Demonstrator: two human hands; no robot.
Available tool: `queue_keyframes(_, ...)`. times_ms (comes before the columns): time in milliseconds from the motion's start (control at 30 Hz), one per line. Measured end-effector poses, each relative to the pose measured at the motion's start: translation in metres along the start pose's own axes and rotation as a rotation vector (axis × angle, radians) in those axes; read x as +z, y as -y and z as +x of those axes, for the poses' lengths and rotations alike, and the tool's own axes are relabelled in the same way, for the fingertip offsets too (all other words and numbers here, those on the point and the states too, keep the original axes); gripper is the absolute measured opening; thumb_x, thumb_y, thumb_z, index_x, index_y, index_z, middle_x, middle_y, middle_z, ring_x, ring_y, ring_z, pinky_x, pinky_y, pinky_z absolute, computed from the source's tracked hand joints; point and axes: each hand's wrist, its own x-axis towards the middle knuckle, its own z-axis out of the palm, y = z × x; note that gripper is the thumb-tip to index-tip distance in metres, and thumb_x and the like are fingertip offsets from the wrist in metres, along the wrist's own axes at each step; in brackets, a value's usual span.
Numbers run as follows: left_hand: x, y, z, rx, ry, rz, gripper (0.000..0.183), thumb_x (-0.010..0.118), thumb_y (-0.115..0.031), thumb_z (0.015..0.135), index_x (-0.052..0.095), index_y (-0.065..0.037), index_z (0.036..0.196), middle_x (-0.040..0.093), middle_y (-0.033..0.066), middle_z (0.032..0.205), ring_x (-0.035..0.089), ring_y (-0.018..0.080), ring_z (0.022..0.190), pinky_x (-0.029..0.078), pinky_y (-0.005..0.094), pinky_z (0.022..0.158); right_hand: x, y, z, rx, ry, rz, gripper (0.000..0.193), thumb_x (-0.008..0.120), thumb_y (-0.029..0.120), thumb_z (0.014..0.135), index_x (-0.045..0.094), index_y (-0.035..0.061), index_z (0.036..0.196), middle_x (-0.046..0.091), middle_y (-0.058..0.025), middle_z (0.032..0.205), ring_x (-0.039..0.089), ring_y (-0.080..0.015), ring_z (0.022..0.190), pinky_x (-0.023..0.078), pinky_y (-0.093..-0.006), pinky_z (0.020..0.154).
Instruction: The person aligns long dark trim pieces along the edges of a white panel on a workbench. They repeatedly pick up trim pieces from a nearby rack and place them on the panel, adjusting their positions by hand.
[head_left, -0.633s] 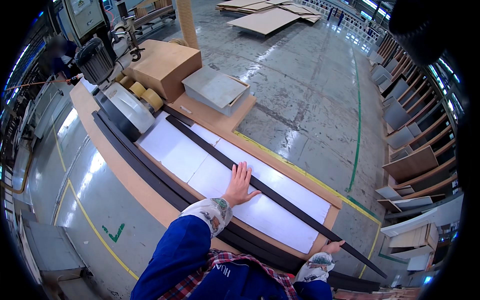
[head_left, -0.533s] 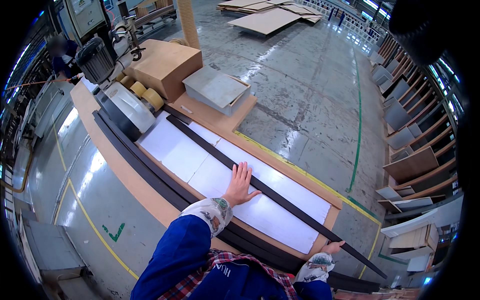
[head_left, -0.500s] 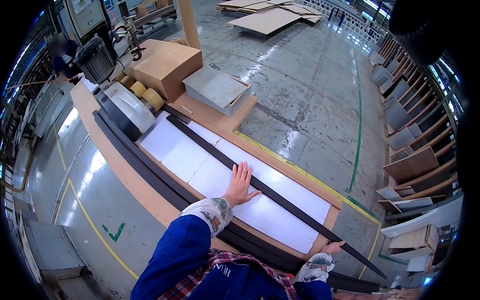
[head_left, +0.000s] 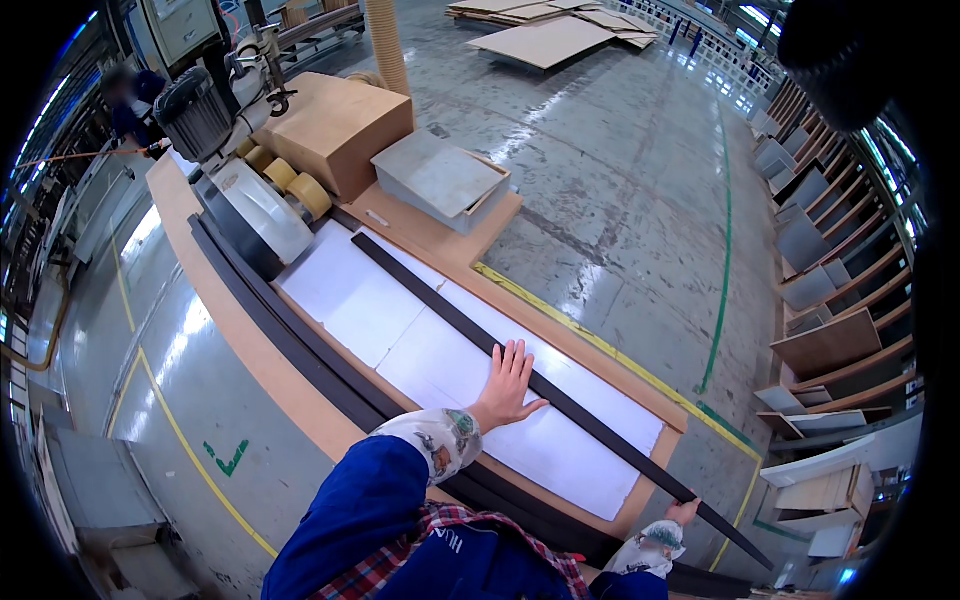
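Note:
A long dark strip (head_left: 450,313) lies slantwise over the white board surface (head_left: 385,325), its near end jutting past the bench. My left hand (head_left: 505,388) rests flat, fingers stretched out, their tips touching the strip about midway along. Farther right, near the bench end, my right hand (head_left: 683,512) is closed around the same strip; part of that grip is hidden. More long dark strips (head_left: 300,350) lie side by side along the bench's left side, passing under my left forearm.
A machine with a grey motor (head_left: 192,112) and yellow rollers (head_left: 307,196) stands at the far left. Beside it are a brown box (head_left: 335,130) and a grey tray-like box (head_left: 440,175). Racks with panels (head_left: 825,340) line the right; a person (head_left: 130,105) stands far left.
Both hands have shifted slightly to the right. The strip's far end has moved a little to the right, away from the machine.

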Motion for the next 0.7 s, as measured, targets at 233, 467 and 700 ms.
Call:
queue_keyframes(233,0.0,0.053,0.033,-0.024,-0.092,-0.056,0.089,0.046,-0.062,0.079,0.033,0.012,0.127,0.021,0.0331,0.137,0.013,0.0475,0.13,0.007,0.0593,0.104,0.041,-0.006,-0.047,0.001,0.415,-0.075,0.035,0.055,0.027,0.09,0.054,-0.0026,0.108,0.06,-0.0118,0.105,0.057,-0.0188,0.097,0.049,-0.0277,0.084)
queue_keyframes(467,-0.004,0.076,0.043,-0.104,-0.134,-0.135,0.095,0.046,-0.063,0.079,0.025,0.014,0.13,0.014,0.032,0.141,0.006,0.0414,0.135,0.002,0.0558,0.107,0.091,-0.011,-0.081,-0.037,0.519,-0.155,0.036,0.054,0.025,0.091,0.05,-0.002,0.114,0.057,-0.0104,0.111,0.056,-0.0184,0.1,0.045,-0.0275,0.089)
queue_keyframes(700,-0.007,0.07,0.04,-0.131,-0.177,-0.207,0.096,0.048,-0.062,0.079,0.023,0.015,0.131,0.011,0.0297,0.143,0.005,0.0378,0.136,0.002,0.0531,0.108,0.111,-0.033,-0.104,-0.039,0.526,-0.133,0.032,0.055,0.022,0.09,0.052,-0.003,0.109,0.059,-0.0109,0.103,0.058,-0.0183,0.093,0.05,-0.0274,0.083)
